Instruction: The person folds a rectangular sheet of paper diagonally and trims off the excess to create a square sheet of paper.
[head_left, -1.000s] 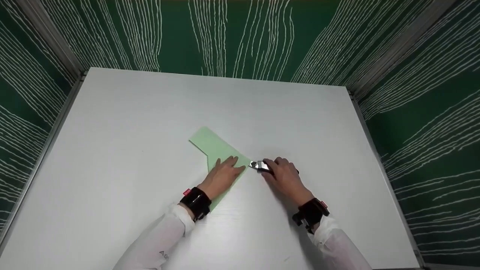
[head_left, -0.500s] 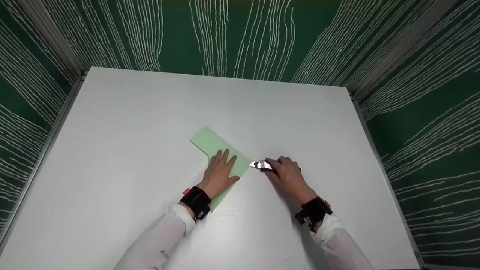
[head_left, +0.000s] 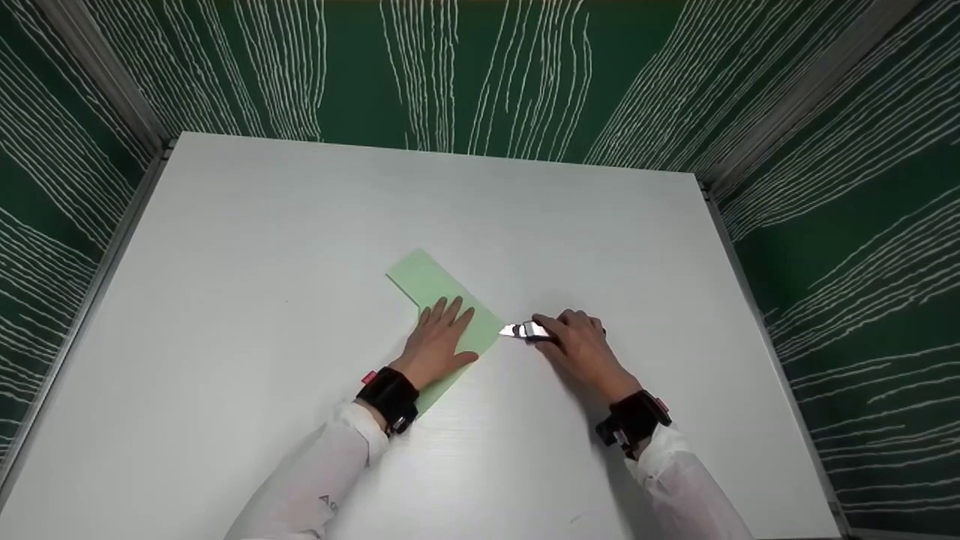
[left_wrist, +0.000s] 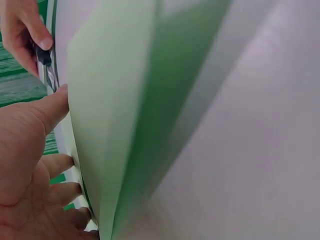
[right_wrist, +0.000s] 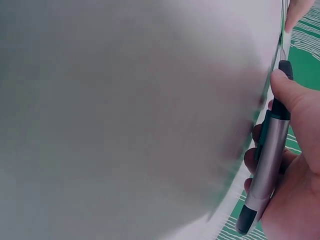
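A folded, bent piece of light green paper [head_left: 427, 279] lies on the white table. My left hand [head_left: 439, 341] presses flat on it, fingers spread. The left wrist view shows a flap of the green paper [left_wrist: 107, 75] standing up off the table beside the thumb. To the right, my right hand [head_left: 581, 345] grips a silver and black utility knife [head_left: 534, 330], its blade tip right at the paper's right corner. From the right wrist, the knife's handle [right_wrist: 272, 150] runs along the palm with the thumb pressed on its front end.
The white table [head_left: 300, 210] stretches around the paper on all sides. Green walls [head_left: 360, 75] with white drip lines stand behind and at both sides, with a grey metal post [head_left: 810, 90] in the right corner.
My left hand has turned, its fingers now farther from the blade and spread flat. The paper's upper end has shifted slightly right. My right hand has moved slightly right with the utility knife.
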